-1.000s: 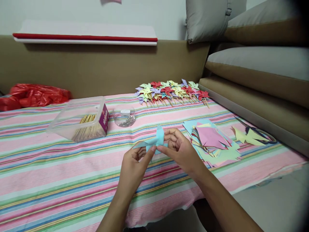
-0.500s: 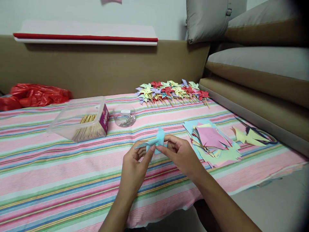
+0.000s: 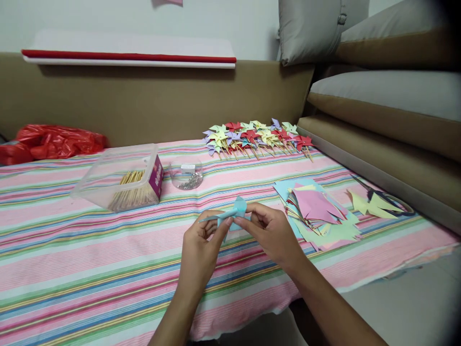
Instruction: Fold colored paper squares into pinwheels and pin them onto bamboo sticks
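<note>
Both my hands hold a light blue paper piece (image 3: 233, 212) just above the striped cloth. My left hand (image 3: 201, 250) pinches its left side with fingers closed. My right hand (image 3: 268, 230) pinches its right side and bends one flap over toward the middle. A stack of cut coloured paper squares (image 3: 317, 211) lies just right of my right hand.
A clear box of wooden sticks (image 3: 122, 179) and a small clear dish of pins (image 3: 186, 174) stand behind my hands. Finished paper pinwheels (image 3: 257, 137) lie at the back. Scissors on yellow scraps (image 3: 382, 201) lie at the right, a red plastic bag (image 3: 50, 142) at the far left. Sofa cushions (image 3: 389, 91) border the right.
The upright blue flap has been folded down toward the centre of the paper. Both hands stayed in nearly the same place.
</note>
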Available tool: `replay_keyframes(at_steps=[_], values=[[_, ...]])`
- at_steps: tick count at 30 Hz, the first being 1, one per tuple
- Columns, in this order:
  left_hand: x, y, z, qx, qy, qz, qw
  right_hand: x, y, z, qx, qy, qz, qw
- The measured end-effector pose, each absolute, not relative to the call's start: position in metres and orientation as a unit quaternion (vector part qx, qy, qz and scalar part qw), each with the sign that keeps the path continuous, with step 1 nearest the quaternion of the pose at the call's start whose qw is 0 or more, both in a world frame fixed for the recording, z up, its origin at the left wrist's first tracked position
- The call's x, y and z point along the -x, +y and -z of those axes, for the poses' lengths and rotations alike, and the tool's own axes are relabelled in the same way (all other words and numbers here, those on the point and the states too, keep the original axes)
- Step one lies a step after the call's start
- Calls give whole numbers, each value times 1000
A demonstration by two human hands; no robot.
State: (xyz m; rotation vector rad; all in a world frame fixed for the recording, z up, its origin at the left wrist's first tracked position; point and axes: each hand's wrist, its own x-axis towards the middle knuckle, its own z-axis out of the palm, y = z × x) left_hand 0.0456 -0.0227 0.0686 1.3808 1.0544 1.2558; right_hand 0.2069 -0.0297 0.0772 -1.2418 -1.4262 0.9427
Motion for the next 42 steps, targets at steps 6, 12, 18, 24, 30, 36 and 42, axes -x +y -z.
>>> replay_keyframes(at_steps=[6, 12, 18, 24, 30, 36, 42], values=[[-47, -22, -65, -580, 431, -518, 458, -205, -28, -76, 510, -587, -385, 497], [-39, -22, -67, -658, 413, -520, 356, -207, -31, -77, 489, -633, -294, 523], [-23, -25, -73, -780, 357, -474, 198, -212, -35, -79, 387, -731, -160, 539], [-18, -24, -74, -803, 325, -475, 155, -213, -36, -76, 352, -761, -108, 534], [-17, -23, -72, -788, 342, -475, 190, -213, -36, -72, 363, -766, -110, 520], [-11, -21, -75, -755, 369, -485, 242, -208, -29, -83, 371, -771, -138, 499], [-2, -14, -83, -725, 431, -450, 294, -193, -12, -91, 399, -775, -220, 438]])
